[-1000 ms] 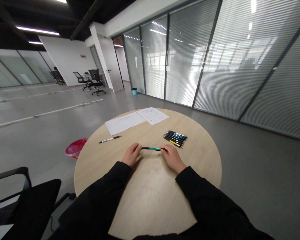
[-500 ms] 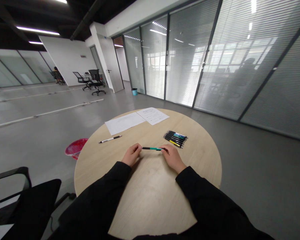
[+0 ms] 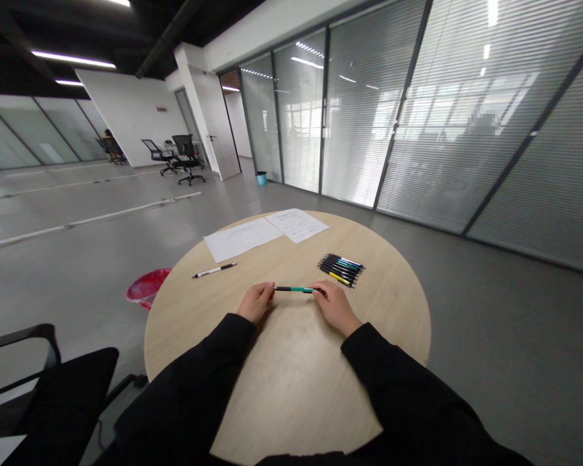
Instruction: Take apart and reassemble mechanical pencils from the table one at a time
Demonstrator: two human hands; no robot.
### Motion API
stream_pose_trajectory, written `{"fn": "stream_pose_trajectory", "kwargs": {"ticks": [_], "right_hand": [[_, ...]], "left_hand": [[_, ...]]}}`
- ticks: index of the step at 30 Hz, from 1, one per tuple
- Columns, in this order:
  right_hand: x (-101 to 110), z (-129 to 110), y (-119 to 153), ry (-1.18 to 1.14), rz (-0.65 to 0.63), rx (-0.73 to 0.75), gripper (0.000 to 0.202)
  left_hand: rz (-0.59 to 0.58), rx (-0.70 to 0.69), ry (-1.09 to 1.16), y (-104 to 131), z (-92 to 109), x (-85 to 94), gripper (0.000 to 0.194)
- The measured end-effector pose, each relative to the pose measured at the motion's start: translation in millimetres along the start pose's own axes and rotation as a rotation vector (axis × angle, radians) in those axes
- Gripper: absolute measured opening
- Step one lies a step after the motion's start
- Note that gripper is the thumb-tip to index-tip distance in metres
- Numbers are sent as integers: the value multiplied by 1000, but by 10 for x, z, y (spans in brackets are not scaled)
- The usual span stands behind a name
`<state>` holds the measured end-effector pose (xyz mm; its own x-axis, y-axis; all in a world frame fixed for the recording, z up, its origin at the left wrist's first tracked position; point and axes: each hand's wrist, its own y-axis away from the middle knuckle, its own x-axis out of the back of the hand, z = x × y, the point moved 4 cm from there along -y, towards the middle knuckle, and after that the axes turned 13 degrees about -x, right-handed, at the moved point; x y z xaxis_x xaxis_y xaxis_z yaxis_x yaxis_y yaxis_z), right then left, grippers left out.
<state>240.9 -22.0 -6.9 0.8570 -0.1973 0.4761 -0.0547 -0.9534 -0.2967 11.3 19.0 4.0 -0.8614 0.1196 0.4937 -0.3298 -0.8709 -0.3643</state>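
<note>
A green and black pen (image 3: 296, 289) is held level between my two hands, just above the round wooden table (image 3: 291, 388). The fingers of my left hand (image 3: 256, 302) are closed on its dark left end. At its right end, my right hand (image 3: 335, 307) pinches it between thumb and fingers. Several pens (image 3: 341, 270) lie side by side in a row beyond my right hand, mostly black, one with a yellow part nearest me. A white and black pen (image 3: 214, 270) lies alone beyond my left hand.
Two white paper sheets (image 3: 298, 224) overlap near the table's far edge. A red bin (image 3: 148, 287) stands on the floor left of the table. At the lower left is a black chair (image 3: 68, 395) with papers on it.
My left hand has shifted very slightly at the pen's left end, its fingers a little more raised. The right hand and the other pens are unmoved.
</note>
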Motion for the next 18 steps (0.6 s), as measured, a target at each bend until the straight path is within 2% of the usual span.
{"fn": "stream_pose_trajectory", "kwargs": {"ticks": [6, 12, 15, 18], "right_hand": [[1, 18, -3, 6, 0, -7, 20], [-6, 24, -5, 6, 2, -9, 20], [-8, 21, -5, -1, -1, -8, 20], [-1, 2, 1, -2, 0, -3, 20]], "left_hand": [[-4, -66, 32, -13, 37, 9, 42], [17, -93, 183, -18, 11, -16, 30], [52, -48, 206, -15, -5, -21, 32], [40, -12, 141, -11, -12, -20, 43]]}}
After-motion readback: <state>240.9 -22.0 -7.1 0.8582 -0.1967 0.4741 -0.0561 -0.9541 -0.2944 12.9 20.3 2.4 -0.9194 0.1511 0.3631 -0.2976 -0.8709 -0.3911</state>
